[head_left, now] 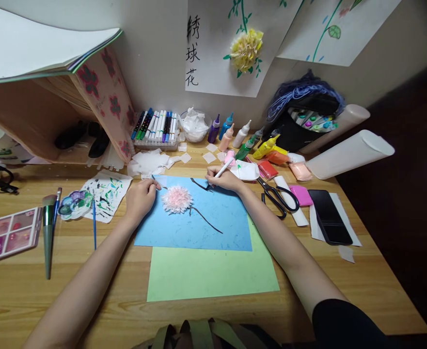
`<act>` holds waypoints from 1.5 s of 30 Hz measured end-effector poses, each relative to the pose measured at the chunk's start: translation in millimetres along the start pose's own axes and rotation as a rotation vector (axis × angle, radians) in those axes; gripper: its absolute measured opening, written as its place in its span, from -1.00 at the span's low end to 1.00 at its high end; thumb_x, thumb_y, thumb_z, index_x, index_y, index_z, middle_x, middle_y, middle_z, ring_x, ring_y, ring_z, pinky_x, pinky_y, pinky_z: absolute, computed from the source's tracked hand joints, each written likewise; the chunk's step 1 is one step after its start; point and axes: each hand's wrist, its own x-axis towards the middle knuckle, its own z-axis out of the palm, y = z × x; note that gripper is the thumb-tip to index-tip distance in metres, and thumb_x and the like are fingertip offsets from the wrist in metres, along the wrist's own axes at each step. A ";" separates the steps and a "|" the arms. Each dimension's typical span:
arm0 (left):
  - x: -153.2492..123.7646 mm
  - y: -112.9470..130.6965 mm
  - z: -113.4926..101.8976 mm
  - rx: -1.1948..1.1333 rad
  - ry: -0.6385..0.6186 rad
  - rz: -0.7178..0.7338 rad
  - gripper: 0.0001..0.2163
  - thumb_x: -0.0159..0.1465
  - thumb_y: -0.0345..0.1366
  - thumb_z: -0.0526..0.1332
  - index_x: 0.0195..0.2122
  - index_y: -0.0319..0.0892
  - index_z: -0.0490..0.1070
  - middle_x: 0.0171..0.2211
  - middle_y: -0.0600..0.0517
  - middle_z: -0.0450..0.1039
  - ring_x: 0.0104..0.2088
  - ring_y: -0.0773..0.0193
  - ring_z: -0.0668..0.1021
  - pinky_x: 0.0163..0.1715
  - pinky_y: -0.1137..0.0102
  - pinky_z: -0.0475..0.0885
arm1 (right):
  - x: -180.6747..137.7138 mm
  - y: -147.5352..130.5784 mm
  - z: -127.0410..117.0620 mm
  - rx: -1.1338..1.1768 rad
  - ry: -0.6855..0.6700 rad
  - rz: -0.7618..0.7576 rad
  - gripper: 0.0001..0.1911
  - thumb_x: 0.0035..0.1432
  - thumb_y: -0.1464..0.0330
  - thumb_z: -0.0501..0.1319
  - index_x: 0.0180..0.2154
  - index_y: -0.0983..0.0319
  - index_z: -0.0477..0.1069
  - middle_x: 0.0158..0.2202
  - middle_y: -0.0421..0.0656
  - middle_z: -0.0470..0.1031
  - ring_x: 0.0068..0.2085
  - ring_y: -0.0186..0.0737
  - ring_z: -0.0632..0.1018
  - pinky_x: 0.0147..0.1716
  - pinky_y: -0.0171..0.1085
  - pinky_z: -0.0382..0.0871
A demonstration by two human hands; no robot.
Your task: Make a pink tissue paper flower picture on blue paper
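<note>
My right hand (223, 179) grips a white marker pen (225, 167), its tip down near dark strokes at the upper part of a blue sheet (213, 208). My left hand (142, 196) rests on the sheet's upper left corner, fingers curled with the thumb along the edge; whether they hold anything there is hidden. Between the hands a fluffy pink and white paper flower (177, 199) sits on the blue sheet. A long dark line runs from it toward the lower right. Under the blue sheet lies a light green sheet (213, 276).
Black-handled scissors (278, 196) and a phone (329, 216) lie right. Paint bottles (242, 134), a marker set (155, 127) and a bowl of tissue (194, 125) stand along the wall. Brushes (48, 232), a paint palette (74, 204) and a smeared tissue (106, 194) are left.
</note>
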 end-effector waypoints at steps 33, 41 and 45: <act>-0.2 2.6 -1.0 -0.006 0.005 0.001 -0.72 0.17 -0.37 -0.06 -0.45 -0.10 0.45 -0.30 0.11 0.53 -0.29 0.21 0.51 -0.34 0.39 0.26 | 0.7 6.0 -4.0 0.040 -0.025 -0.035 -0.75 -0.11 0.49 0.09 -0.67 0.22 0.04 -0.72 -0.36 0.15 -0.64 -0.46 0.24 -0.62 -0.42 0.07; 0.0 3.2 -0.6 -0.009 0.008 -0.009 -0.72 0.18 -0.36 -0.05 -0.45 -0.10 0.45 -0.29 0.10 0.53 -0.28 0.20 0.50 -0.33 0.39 0.27 | -0.2 3.3 -3.7 0.018 -0.010 -0.050 -0.74 -0.07 0.48 0.10 -0.67 0.22 0.05 -0.71 -0.35 0.15 -0.64 -0.46 0.25 -0.62 -0.42 0.08; 0.0 3.3 -0.4 -0.006 0.006 -0.014 -0.72 0.18 -0.36 -0.05 -0.45 -0.10 0.45 -0.28 0.11 0.53 -0.28 0.20 0.50 -0.33 0.38 0.27 | -0.9 0.9 -2.5 -0.008 0.041 -0.039 -0.75 0.01 0.42 0.11 -0.63 0.23 0.11 -0.70 -0.33 0.24 -0.61 -0.43 0.33 -0.58 -0.42 0.15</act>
